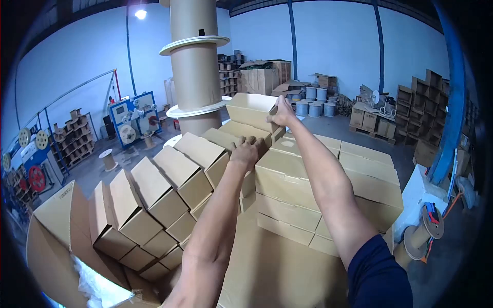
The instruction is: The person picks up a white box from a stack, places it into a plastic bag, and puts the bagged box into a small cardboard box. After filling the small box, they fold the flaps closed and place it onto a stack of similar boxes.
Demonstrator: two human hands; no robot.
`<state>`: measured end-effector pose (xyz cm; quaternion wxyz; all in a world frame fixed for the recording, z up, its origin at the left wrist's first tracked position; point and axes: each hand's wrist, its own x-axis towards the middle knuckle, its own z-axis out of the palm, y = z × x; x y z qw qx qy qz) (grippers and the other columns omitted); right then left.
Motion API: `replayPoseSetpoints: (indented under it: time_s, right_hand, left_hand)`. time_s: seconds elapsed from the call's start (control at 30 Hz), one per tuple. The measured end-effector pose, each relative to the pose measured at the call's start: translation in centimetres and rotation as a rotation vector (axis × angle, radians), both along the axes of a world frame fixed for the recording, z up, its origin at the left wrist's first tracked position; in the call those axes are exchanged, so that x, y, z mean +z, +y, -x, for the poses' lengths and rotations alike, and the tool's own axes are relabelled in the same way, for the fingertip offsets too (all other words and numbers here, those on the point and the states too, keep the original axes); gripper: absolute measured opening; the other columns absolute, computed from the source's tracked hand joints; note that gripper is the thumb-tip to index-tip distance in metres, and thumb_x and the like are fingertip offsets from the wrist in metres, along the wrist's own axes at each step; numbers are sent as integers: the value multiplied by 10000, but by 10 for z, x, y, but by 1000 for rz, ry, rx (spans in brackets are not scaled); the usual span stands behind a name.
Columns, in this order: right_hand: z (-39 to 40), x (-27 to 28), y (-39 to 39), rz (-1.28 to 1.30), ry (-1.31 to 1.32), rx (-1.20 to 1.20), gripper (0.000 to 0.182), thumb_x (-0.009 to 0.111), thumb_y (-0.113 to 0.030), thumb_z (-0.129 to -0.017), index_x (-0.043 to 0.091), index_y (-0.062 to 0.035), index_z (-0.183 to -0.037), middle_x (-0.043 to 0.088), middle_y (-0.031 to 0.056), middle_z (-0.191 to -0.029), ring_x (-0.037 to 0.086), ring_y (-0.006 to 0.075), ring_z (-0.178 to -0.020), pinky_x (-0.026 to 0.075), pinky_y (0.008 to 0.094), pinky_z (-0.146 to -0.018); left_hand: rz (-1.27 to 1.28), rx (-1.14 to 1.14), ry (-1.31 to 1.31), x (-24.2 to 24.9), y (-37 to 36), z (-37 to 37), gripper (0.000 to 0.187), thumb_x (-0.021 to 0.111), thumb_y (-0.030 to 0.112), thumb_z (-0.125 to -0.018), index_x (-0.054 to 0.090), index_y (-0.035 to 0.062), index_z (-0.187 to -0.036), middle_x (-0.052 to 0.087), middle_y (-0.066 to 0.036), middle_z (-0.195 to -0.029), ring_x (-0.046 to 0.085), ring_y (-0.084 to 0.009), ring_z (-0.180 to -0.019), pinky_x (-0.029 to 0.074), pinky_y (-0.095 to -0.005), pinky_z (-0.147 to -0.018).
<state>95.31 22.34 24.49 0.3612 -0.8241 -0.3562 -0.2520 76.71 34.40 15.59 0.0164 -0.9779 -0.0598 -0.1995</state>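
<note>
My right hand (282, 112) grips the right end of a raised cardboard box (250, 109) at the far side of the stacks, with its fingers wrapped round the box's edge. My left hand (246, 152) rests lower and nearer, on the flat boxes (243, 131) just below the raised one. Its fingers point forward and are bent; whether they grip anything is unclear. To the left, a row of tilted boxes (176, 165) leans over in stacked layers. On the right stands a neat stack of closed boxes (287, 177).
A large open carton (54, 241) with clear plastic is at the lower left. Tall stacked spools (195, 72) rise beyond the boxes. Machines (134, 117) stand at the left, a blue post (448, 102) and a cable spool (418, 236) at the right.
</note>
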Motion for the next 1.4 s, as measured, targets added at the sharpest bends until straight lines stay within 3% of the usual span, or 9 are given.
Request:
replayPoseSetpoints:
  time_s: [0.27,0.4,0.5,0.57,0.73,0.97,1.1,1.27,1.4]
  right_hand:
    - [81,15,-37,-346,-20,13,955,913,-215,-584,298,-7,-1283,433,253,-1277,445,424,-1263,392,478,-1110]
    - [176,17,-80,-512,9,-13,979,915,-188,-599,283,-8,-1324,426,248,-1307,446,407,-1267,390,487,-1104]
    - [236,-6,-103,-644,-50,69,1068,920,-178,-614,234,-8,-1415,425,248,-1342,462,382,-1273,399,474,-1104]
    - [290,-27,-115,-634,-107,79,1133,907,-135,-646,166,-15,-1495,416,256,-1380,486,352,-1279,407,466,-1111]
    - [426,-100,-138,-488,15,190,1176,917,-39,-630,160,-16,-1529,405,244,-1377,485,363,-1254,438,483,-1067]
    - [527,-172,-200,-318,207,442,958,849,-45,-654,297,-4,-1436,285,310,-1475,307,469,-1399,305,548,-1140]
    - [569,-227,-242,-163,393,633,899,785,32,-708,292,-42,-1456,180,289,-1559,396,411,-1389,544,461,-992]
    - [622,-284,-279,-225,786,876,904,756,50,-746,228,-58,-1472,172,237,-1568,485,346,-1336,544,453,-1012]
    - [635,-274,-296,-107,989,961,880,781,-23,-772,241,-28,-1467,386,266,-1460,478,383,-1348,555,461,-1011]
  left_hand:
    - [212,-160,-159,-3,19,-7,563,504,373,-1036,410,93,-1516,453,-211,-1543,398,-445,-1457,352,-644,-1163]
    - [708,-271,-692,48,-38,68,668,480,493,-1063,399,6,-1512,503,-257,-1493,453,-364,-1437,354,-440,-1194]
    - [1434,-419,-535,75,-61,122,775,480,618,-1032,254,176,-1628,273,-169,-1664,380,-420,-1462,327,-607,-1169]
    - [1641,-524,-515,93,-104,187,859,644,526,-983,267,100,-1627,309,-214,-1649,441,-399,-1432,367,-501,-1168]
    - [1042,-471,-622,17,-138,278,956,818,237,-859,275,86,-1631,318,-205,-1647,359,-335,-1503,381,-479,-1182]
    - [1014,-266,-528,-70,-184,409,1217,989,291,-648,291,-11,-1598,312,-192,-1637,325,-321,-1525,315,-443,-1248]
    - [898,41,-442,-92,-228,478,1089,965,230,-619,425,86,-1553,413,-208,-1534,510,-325,-1344,512,-400,-1012]
    - [763,223,-483,-126,-264,556,851,884,191,-633,518,89,-1395,475,-163,-1406,528,-323,-1281,563,-390,-861]
    - [772,352,-523,-139,-280,633,578,818,178,-721,609,40,-1241,518,-174,-1337,552,-315,-1269,550,-441,-970]
